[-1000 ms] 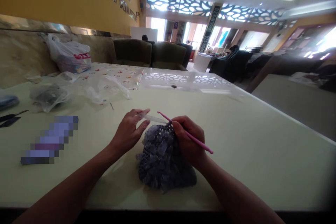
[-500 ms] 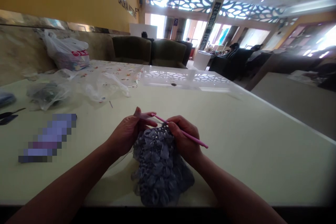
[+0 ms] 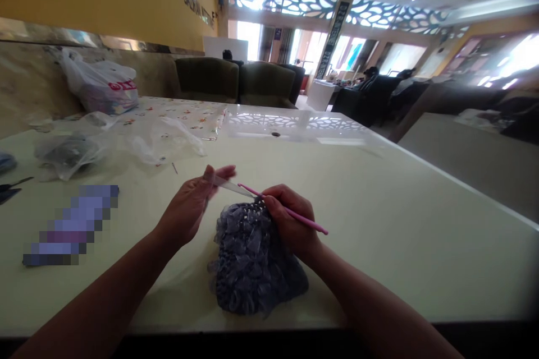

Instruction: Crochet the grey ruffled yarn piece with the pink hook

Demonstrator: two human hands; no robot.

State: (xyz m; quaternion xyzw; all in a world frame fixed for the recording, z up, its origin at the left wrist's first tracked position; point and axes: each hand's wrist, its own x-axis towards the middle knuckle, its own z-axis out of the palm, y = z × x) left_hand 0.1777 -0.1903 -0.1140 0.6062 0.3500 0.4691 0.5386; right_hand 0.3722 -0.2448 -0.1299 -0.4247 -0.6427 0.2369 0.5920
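Note:
A pink crochet hook lies slanted in my right hand, whose closed fingers also pinch the top edge of a grey-blue ruffled crochet piece. The piece hangs down to the table near its front edge. To the left of it, my left hand is raised, thumb and fingers closed on a sheer pale ribbon. That ribbon stretches from the left fingers to the top of the crochet piece, close beneath the hook's tip.
On the white table are a blurred-out purple item, clear plastic bags, scissors and a thin needle-like thing. A filled white bag stands back left. Armchairs and people are beyond.
My left hand has moved left, away from the crochet piece, drawing the ribbon out longer. My right hand still holds the hook and the piece. The view has shifted slightly.

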